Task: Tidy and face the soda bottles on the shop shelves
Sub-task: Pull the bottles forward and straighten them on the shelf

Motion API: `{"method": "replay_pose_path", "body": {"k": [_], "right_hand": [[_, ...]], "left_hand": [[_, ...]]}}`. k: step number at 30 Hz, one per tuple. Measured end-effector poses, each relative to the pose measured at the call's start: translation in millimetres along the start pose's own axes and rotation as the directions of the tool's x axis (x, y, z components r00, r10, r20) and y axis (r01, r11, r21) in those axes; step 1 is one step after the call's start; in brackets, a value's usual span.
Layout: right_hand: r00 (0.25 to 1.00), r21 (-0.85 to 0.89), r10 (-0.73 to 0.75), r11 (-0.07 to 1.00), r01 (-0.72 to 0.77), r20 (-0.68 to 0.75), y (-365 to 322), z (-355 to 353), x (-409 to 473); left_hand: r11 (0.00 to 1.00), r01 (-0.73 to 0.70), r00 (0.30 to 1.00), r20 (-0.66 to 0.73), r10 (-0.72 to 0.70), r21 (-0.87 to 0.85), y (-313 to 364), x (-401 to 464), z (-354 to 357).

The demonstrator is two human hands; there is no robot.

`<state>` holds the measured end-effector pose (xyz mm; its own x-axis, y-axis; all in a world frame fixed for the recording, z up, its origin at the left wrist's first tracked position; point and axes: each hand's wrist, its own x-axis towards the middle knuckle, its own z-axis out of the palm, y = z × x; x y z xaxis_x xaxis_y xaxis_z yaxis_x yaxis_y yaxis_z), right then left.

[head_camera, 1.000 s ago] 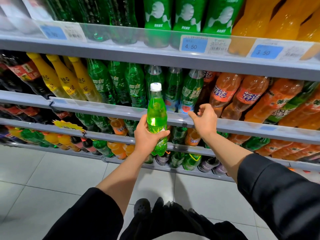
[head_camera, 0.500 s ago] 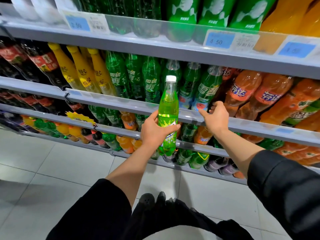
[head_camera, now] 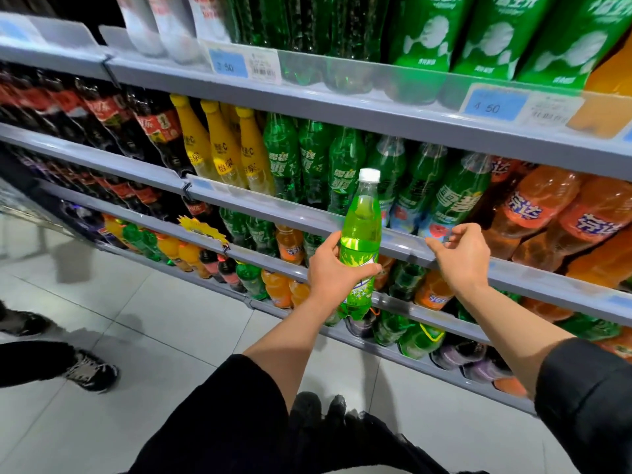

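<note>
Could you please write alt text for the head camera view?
A person's left hand grips a bright green soda bottle with a white cap upright before shop shelves packed with green, orange, yellow and cola bottles. The right hand reaches toward the shelf rail, holding nothing.

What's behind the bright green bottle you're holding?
Behind the bright green bottle, gripped by the left hand, runs the grey shelf rail with dark green soda bottles above it. The bottles directly behind it are mostly covered.

A shop: shelves (head_camera: 307, 107) of soda bottles (head_camera: 284, 155) with price tags (head_camera: 228, 65).
</note>
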<state>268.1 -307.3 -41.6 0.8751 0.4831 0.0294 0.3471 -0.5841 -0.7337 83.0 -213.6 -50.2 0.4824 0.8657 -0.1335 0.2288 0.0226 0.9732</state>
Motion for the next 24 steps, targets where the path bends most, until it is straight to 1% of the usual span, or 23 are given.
{"method": "replay_pose_path", "body": {"k": [5,9,14,19,24], "right_hand": [[0.991,-0.03,-0.045,0.998,0.049,0.125,-9.0,10.9,-12.9],[0.976,-0.006,-0.114,0.993,0.117,0.185,-16.0,23.0,-23.1],[0.949,0.038,-0.157,0.988,0.152,0.273,-33.9,41.2,-28.1],[0.934,0.011,-0.193,0.98,0.199,0.3,-55.0,57.6,-27.1],[0.924,-0.058,-0.181,0.975,0.213,0.337,-61.9,63.5,-24.7]], "left_hand": [[0.999,0.05,0.997,-0.066,-0.048,0.021,-13.0,-11.2,-10.6],[0.997,0.071,0.987,-0.145,-0.069,0.008,-24.2,-23.8,-21.8],[0.995,0.085,0.964,-0.247,-0.093,-0.043,-26.4,-30.3,-43.3],[0.986,0.133,0.925,-0.344,-0.161,-0.105,-27.9,-18.7,-70.0],[0.988,0.118,0.919,-0.365,-0.147,-0.1,-35.6,-5.6,-94.2]]}}
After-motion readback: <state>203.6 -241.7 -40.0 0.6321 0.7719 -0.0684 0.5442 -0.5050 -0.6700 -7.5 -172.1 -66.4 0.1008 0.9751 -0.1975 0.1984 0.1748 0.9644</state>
